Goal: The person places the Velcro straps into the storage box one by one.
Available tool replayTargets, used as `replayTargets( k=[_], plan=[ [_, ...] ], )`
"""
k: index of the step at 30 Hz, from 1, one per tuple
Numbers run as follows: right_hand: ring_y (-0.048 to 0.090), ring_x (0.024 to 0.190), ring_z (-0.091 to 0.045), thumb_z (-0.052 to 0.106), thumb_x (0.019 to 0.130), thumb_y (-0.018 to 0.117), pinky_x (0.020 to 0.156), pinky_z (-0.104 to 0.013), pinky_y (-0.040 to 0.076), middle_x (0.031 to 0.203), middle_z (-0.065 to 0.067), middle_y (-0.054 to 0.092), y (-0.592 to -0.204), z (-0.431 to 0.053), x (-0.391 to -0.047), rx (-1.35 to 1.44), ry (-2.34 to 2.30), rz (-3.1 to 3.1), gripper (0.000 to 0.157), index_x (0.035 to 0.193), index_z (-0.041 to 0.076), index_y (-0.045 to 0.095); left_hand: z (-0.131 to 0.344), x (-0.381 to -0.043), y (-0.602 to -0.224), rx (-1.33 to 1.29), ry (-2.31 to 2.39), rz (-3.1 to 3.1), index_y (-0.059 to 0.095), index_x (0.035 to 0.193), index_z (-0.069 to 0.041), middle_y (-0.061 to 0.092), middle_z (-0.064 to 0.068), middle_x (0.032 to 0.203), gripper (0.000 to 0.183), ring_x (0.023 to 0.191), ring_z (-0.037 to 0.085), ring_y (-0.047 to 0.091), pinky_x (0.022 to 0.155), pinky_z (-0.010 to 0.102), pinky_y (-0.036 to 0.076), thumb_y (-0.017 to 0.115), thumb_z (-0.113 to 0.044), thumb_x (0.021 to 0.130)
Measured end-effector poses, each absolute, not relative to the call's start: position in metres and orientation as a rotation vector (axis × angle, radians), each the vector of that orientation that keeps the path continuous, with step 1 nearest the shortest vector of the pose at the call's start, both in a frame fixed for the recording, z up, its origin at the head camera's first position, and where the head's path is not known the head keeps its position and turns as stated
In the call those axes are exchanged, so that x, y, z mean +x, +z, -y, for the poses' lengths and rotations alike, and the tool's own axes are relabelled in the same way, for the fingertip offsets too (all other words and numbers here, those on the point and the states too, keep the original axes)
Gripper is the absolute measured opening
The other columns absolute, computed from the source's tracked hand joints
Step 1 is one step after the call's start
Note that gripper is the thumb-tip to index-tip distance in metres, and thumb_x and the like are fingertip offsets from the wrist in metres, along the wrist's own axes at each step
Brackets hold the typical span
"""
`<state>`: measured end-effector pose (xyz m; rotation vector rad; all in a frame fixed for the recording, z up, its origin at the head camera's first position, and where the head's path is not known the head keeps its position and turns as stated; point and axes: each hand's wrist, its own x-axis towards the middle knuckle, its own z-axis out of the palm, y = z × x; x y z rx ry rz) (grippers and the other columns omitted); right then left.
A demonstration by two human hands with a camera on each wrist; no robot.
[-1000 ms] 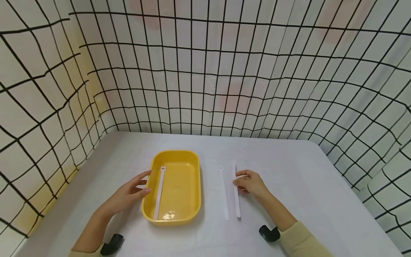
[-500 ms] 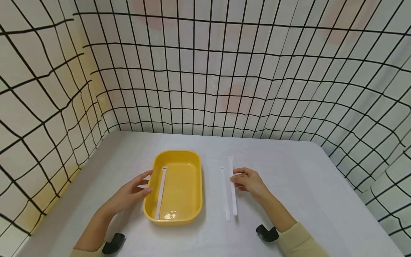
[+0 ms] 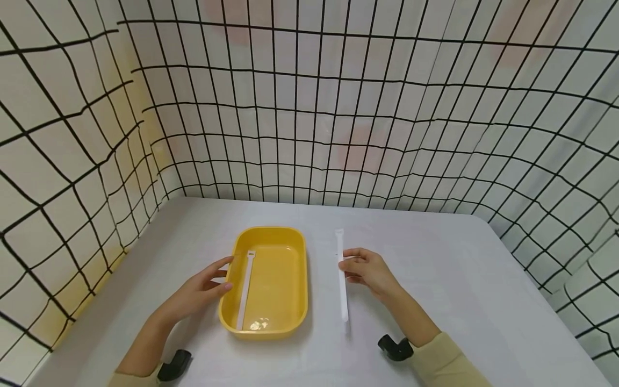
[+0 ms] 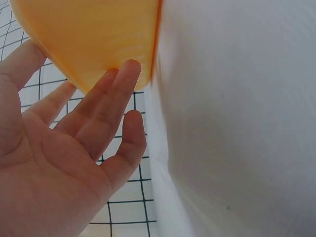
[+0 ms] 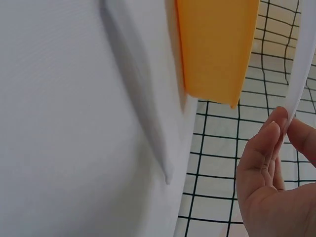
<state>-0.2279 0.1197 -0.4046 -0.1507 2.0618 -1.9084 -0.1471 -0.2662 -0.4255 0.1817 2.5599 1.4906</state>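
My right hand (image 3: 371, 274) pinches a white strap (image 3: 343, 298) with a slotted end between thumb and fingertips. In the right wrist view the held strap (image 5: 302, 57) rises from the fingertips, raised off the table. Another strap (image 5: 137, 91) lies on the table below; the held one covers most of it in the head view. A third white strap (image 3: 245, 293) lies lengthwise along the left side inside a yellow tray (image 3: 307, 285). My left hand (image 3: 193, 296) rests at the tray's left rim with loosely extended fingers, which reach along the tray's wall (image 4: 94, 34) in the left wrist view.
A white-covered table (image 3: 420, 247) carries the tray left of centre. Black grid netting (image 3: 309, 129) over pale walls encloses the back and sides. A black wrist-worn piece (image 3: 175, 365) sits by the left sleeve, another black piece (image 3: 395, 348) by the right one.
My right hand has moved left and slightly up with its strap, which now overlaps the strap on the table. My left hand stays at the tray; the head view has shifted slightly.
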Motion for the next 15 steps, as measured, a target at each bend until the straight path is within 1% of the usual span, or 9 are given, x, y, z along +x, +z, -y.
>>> replayTargets(
  k=[8, 15],
  plan=[
    [0.064, 0.073, -0.013, 0.006, 0.089, 0.069, 0.066, -0.023, 0.055, 0.088, -0.005, 0.067, -0.399, -0.107, -0.229, -0.173, -1.92, -2.038, 0.041, 0.123, -0.009, 0.051, 0.267, -0.148, -0.427, 0.217, 1.519, -2.542, 0.032, 0.153, -0.013, 0.048, 0.024, 0.139, 0.067, 0.114, 0.034, 0.058, 0.096, 0.054, 0.047, 0.063, -0.029, 0.096],
    [0.064, 0.072, -0.014, 0.005, 0.09, 0.068, 0.067, -0.022, 0.055, 0.088, -0.005, 0.067, -0.394, -0.094, -0.23, -0.189, -1.931, -2.02, 0.042, 0.125, -0.011, 0.051, 0.268, -0.148, -0.428, 0.227, 1.525, -2.536, 0.031, 0.153, -0.012, 0.048, 0.024, 0.139, 0.067, 0.113, 0.033, 0.059, 0.095, 0.054, 0.047, 0.063, -0.027, 0.096]
  ],
)
